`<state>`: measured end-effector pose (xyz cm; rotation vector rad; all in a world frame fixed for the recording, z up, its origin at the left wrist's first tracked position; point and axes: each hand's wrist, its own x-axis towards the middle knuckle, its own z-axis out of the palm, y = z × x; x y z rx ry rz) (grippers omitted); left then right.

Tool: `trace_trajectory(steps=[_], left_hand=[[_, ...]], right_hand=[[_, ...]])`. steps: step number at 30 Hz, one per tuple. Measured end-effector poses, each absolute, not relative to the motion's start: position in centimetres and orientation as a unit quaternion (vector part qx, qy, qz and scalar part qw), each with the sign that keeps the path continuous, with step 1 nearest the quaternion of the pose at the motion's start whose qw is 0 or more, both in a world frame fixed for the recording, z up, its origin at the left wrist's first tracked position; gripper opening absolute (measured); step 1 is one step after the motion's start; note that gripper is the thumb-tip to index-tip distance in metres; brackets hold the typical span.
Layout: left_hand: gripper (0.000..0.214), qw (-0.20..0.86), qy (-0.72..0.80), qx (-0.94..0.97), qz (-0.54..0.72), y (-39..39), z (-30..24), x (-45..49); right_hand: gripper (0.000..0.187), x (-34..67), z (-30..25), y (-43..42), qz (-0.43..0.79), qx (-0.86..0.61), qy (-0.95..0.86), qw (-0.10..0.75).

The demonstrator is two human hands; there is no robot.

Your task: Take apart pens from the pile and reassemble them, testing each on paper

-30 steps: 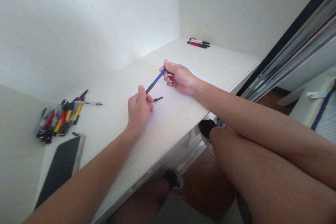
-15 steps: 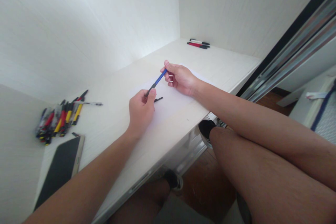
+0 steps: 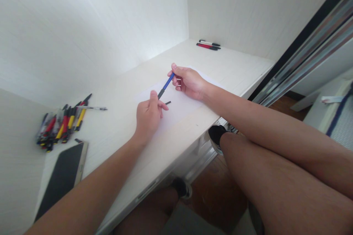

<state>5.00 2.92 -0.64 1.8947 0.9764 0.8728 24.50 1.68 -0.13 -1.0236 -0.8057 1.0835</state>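
Observation:
A pen with a blue barrel (image 3: 168, 80) and a black grip section slants between my two hands above a white sheet of paper (image 3: 179, 114). My right hand (image 3: 189, 80) pinches its blue end between thumb and fingertips, the other fingers curled loosely. At the black end, my left hand (image 3: 147, 117) has its thumb along one side of the pen and its fingers on the other; the tip is hidden in this hand. A small black piece, perhaps a pen cap (image 3: 168, 102), shows on the paper just beyond my left fingers, partly covered by them.
A heap of pens (image 3: 63, 125) in several colours lies at the left, with a clear pen (image 3: 95, 108) beside it. Closer in is a dark phone-like slab (image 3: 62, 176). A white pen (image 3: 209, 43) and a red pen (image 3: 206, 47) lie by the back right wall.
My left thumb has shifted up and away along the pen, while its fingers have slid forward and straightened somewhat. My right hand has stayed almost still on the blue end.

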Motion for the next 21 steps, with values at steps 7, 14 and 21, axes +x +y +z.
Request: trace_trajectory(steps=[7,14,21], left_hand=[[0.038,0.363,0.38,0.772,0.359,2.84,-0.47,5.15],[0.022,0.347,0.401,0.754,0.388,2.88,-0.47,5.27],[0.049,0.375,0.394,0.746,0.384,2.73,-0.32,5.12]], right_hand=[[0.045,24.6,-0.18,1.78,0.48,-0.442,-0.357,0.669],[0.045,24.4,0.01,1.64,0.477,-0.459,-0.354,0.661],[0.044,24.36,-0.14,1.71,0.477,-0.454,-0.359,0.662]])
